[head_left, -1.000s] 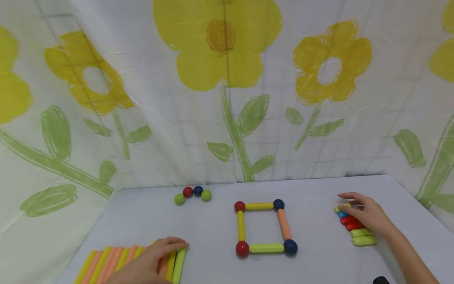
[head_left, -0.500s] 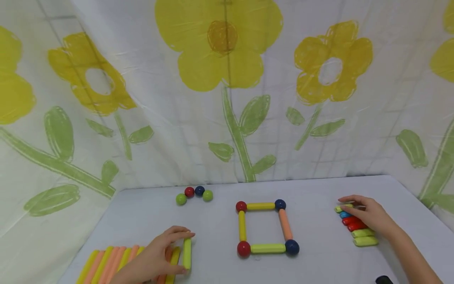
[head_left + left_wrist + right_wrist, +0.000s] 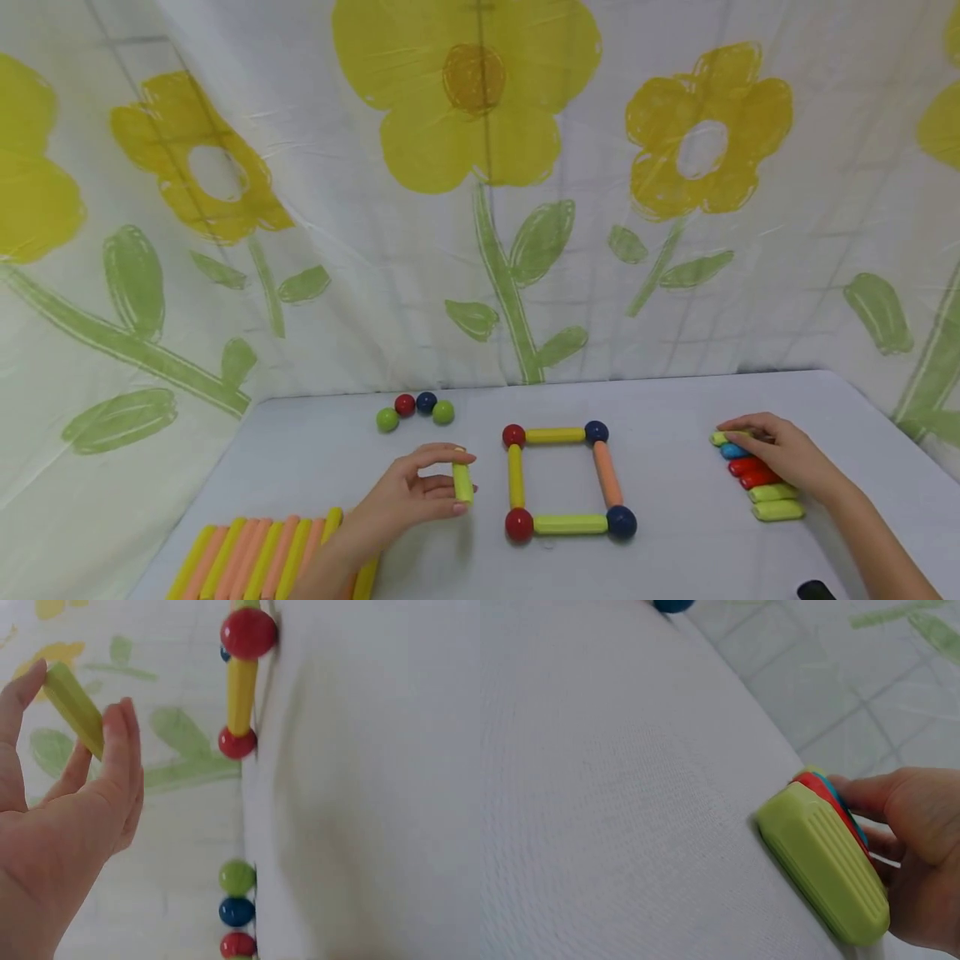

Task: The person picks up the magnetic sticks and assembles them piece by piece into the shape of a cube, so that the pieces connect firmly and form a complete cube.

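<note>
A short green rod [image 3: 462, 482] is pinched between the left hand [image 3: 405, 500]'s thumb and fingers, above the table just left of the rod-and-ball square [image 3: 566, 481]. The right hand [image 3: 787, 454]'s curled fingers rest on the short rod stack [image 3: 761, 487].

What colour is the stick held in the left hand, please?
Yellow-green stick, clearest in the head view.

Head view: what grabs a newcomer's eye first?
The square of sticks and balls at mid-table draws the eye, red and blue balls at its corners. Just left of it the left hand pinches a short yellow-green stick above the table. At the far right the right hand rests on a row of short sticks, and the big yellow flower backdrop fills everything behind.
</note>
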